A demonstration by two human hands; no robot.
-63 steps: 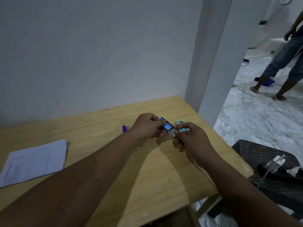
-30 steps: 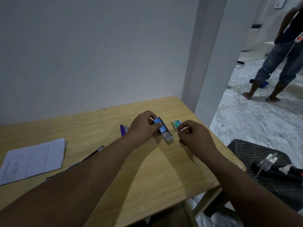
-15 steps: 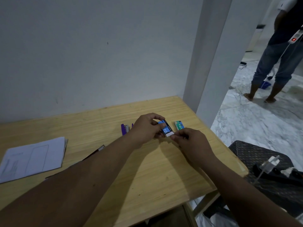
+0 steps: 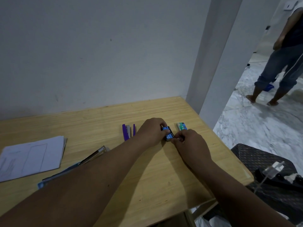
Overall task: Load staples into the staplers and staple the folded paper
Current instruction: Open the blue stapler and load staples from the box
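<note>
Much of the blue staple box (image 4: 168,134) is covered by the left hand (image 4: 151,131) and the right hand (image 4: 188,144); its small print cannot be read; the right fingertips (image 4: 177,139) are curled under, so what is pinched there cannot be told; the purple stapler (image 4: 127,132) is partly hidden behind the left hand; the pen (image 4: 91,156) is half covered by the left arm; the folded paper (image 4: 31,158) is cut off at the left edge; its faint lines are too blurred to read; the other person (image 4: 285,54) is cut off at the right edge.

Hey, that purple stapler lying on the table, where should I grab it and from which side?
Probably from above, pinching the long sides of the purple stapler around mid-length. It lies flat, pointing away from you, free just left of the left hand.
</note>
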